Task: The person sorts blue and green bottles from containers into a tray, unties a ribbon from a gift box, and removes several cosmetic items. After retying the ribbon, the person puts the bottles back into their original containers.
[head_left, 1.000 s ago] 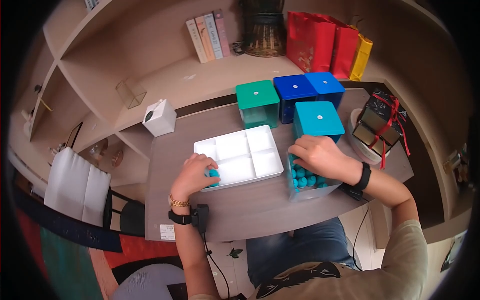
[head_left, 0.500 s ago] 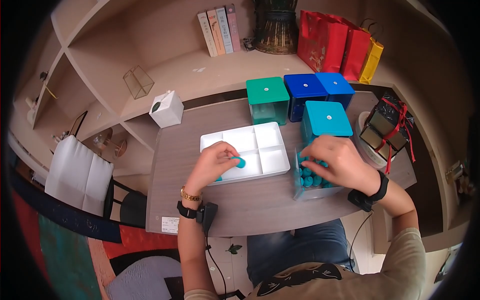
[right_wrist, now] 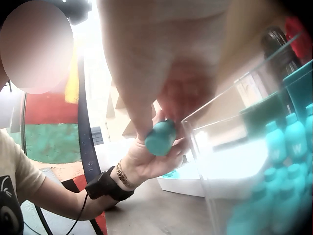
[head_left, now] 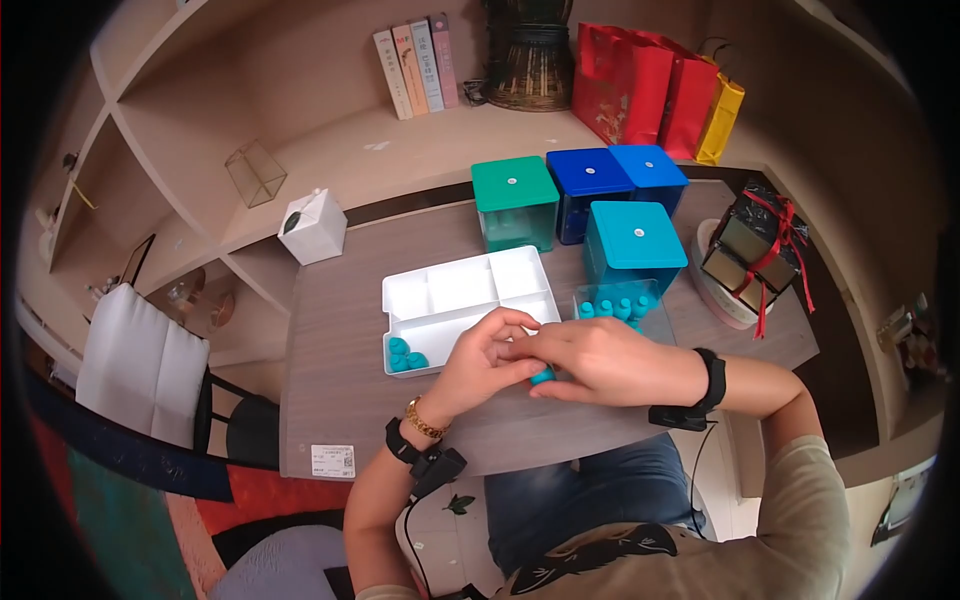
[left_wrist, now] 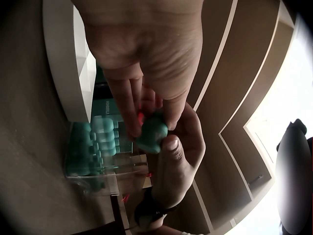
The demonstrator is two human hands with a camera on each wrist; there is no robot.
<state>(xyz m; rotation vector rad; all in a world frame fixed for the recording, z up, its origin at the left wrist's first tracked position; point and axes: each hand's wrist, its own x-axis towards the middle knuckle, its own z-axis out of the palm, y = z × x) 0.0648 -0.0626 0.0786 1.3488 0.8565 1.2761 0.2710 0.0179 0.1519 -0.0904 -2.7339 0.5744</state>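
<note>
A small teal bottle [right_wrist: 161, 138] is pinched in the fingers of both hands, which meet over the table in front of the white divided tray [head_left: 450, 328]. My left hand [head_left: 478, 365] grips it from the left, palm side toward its wrist camera. From the right, my right hand [head_left: 600, 358] covers most of it in the head view. Several teal bottles [head_left: 400, 354] lie in the tray's near left corner. Just beyond my right hand, a clear open box [head_left: 660, 322] holds rows of standing teal bottles [right_wrist: 295, 134], partly hidden by that hand.
Behind the clear box is a teal-lidded box [head_left: 637, 235]. Green-lidded [head_left: 512, 185] and two blue-lidded boxes [head_left: 590, 170] stand at the back. A ribboned black package [head_left: 755, 235] sits to the right, a white cube-shaped container [head_left: 313, 228] at the far left.
My right hand has come out of the clear box and moved left to meet my left hand. My left hand has let bottles go in the tray and moved right.
</note>
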